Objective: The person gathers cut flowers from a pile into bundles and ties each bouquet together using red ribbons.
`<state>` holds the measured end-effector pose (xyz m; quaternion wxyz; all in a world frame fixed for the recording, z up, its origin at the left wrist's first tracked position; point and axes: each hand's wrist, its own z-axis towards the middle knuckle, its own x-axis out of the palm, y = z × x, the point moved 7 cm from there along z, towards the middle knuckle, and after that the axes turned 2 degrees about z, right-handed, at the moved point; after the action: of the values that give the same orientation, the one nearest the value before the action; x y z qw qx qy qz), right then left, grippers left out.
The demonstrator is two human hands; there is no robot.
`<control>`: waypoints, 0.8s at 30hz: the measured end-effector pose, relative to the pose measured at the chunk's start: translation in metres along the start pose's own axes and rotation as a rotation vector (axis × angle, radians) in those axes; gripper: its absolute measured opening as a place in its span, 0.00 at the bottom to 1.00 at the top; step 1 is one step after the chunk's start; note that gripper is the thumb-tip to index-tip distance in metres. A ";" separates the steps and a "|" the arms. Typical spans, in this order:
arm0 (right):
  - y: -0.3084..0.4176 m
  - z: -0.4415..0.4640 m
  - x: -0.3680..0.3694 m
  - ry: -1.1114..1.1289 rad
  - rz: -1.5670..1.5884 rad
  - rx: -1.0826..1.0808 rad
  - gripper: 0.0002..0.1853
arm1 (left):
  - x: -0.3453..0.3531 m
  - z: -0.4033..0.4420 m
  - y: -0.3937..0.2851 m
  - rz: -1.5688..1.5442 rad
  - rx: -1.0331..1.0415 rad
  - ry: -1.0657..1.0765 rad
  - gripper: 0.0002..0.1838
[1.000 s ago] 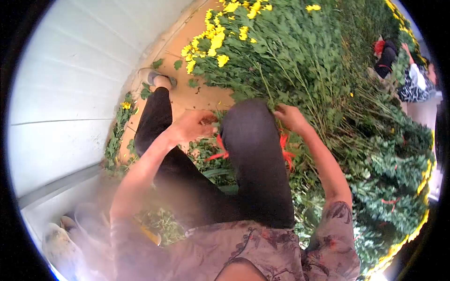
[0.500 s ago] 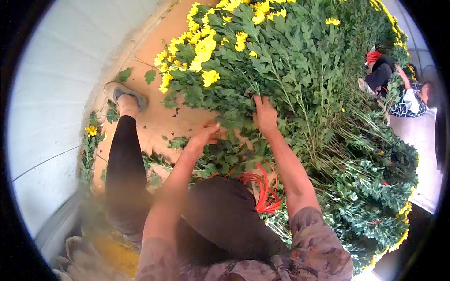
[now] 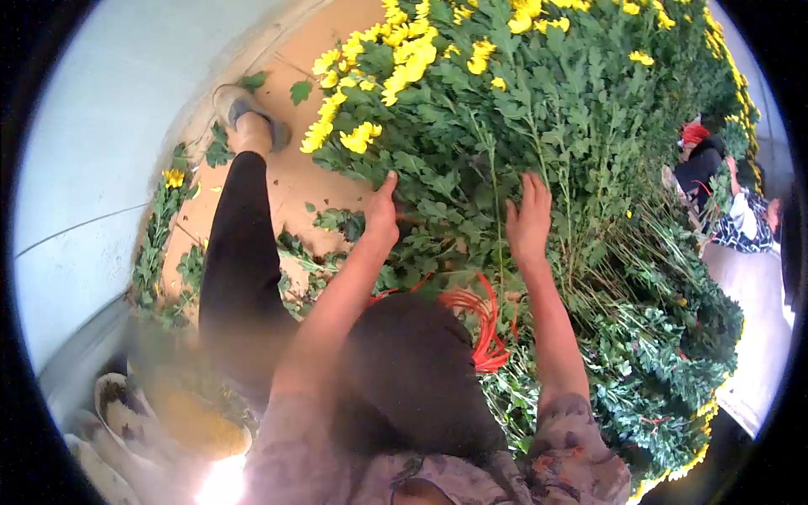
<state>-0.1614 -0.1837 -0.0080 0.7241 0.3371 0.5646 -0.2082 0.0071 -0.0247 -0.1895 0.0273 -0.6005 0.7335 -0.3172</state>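
Observation:
A big heap of yellow chrysanthemums (image 3: 522, 126) with leafy green stems lies before me. My left hand (image 3: 381, 212) is at the heap's near left edge, beside the leaves, with one digit stretched upward; its other fingers are partly hidden. Farther right, my right hand (image 3: 529, 217) rests against the leafy stems with its fingers extended and slightly apart. Between the hands a long, thin stem (image 3: 497, 202) runs upright across the leaves; neither hand is closed around it. A bundle of red ties (image 3: 484, 328) lies beside my knee.
More bundled chrysanthemums (image 3: 665, 362) are piled at the right, stems inward. Loose leaves and a flower stem (image 3: 160, 227) lie on the tan floor (image 3: 295, 168) along the pale wall (image 3: 84, 168) at left. Another person (image 3: 741, 210) sits at the far right.
My right hand has moved right, and its bent fingers have straightened. My left hand has moved up and right to the leaves. The whole view has shifted slightly.

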 end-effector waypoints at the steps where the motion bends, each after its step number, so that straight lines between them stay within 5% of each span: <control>1: 0.013 0.000 -0.001 0.079 0.137 0.002 0.30 | -0.001 -0.009 -0.013 -0.001 -0.002 -0.020 0.31; 4: 0.058 -0.011 0.023 0.177 0.276 -0.069 0.28 | -0.011 -0.028 -0.031 0.047 -0.059 -0.109 0.33; 6: 0.066 -0.012 0.053 0.186 0.280 -0.161 0.27 | -0.014 -0.023 -0.024 0.047 -0.064 0.018 0.32; 8: 0.031 -0.018 0.123 0.400 0.170 0.023 0.23 | -0.027 -0.019 -0.018 0.029 -0.006 -0.017 0.33; 12: 0.047 0.002 0.116 0.376 0.199 0.073 0.15 | -0.054 -0.019 -0.001 -0.032 -0.092 -0.076 0.28; 14: 0.060 0.016 0.100 0.336 0.277 0.041 0.16 | -0.039 -0.039 -0.003 -0.162 -0.106 0.065 0.27; 16: 0.066 0.026 0.097 0.383 0.600 0.116 0.20 | -0.039 -0.043 0.014 -0.186 -0.222 0.026 0.26; 19: 0.053 0.020 0.122 0.386 0.773 0.111 0.17 | -0.016 -0.053 0.013 -0.386 -0.208 0.311 0.29; 24: 0.065 -0.014 0.121 0.543 1.047 0.331 0.14 | -0.009 -0.059 -0.006 -0.338 -0.151 0.234 0.26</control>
<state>-0.0929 -0.1198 -0.1096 0.4986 0.7188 0.4483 0.1838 -0.0100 0.0081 -0.1430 -0.1568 -0.6741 0.6424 -0.3290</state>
